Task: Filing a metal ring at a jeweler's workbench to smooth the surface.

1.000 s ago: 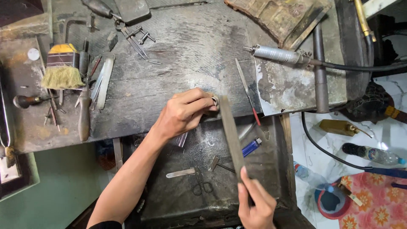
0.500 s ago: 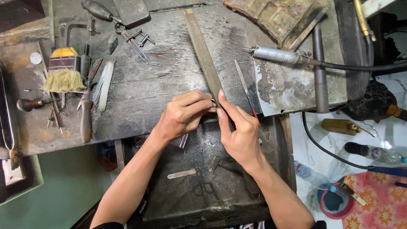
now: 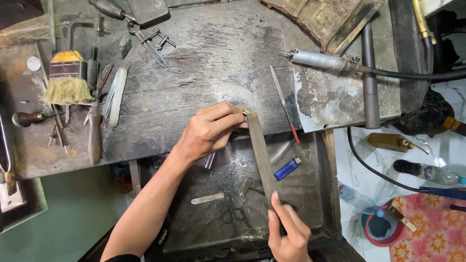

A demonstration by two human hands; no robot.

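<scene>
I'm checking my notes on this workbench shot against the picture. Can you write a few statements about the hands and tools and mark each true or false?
1. The right hand grips the near end of the long flat file. True.
2. The left hand lies flat on the bench, away from the file. False: its fingers pinch something small against the file's far end.
3. A blue lighter lies in the dark tray just right of the file. True.
4. The straw brush sits at the bench's right edge. False: it is on the left side.
5. Small scissors lie in the tray. True.

Lighter (image 3: 287,169) in tray (image 3: 315,204) (right of file (image 3: 261,155)), below bench (image 3: 218,73)
</scene>
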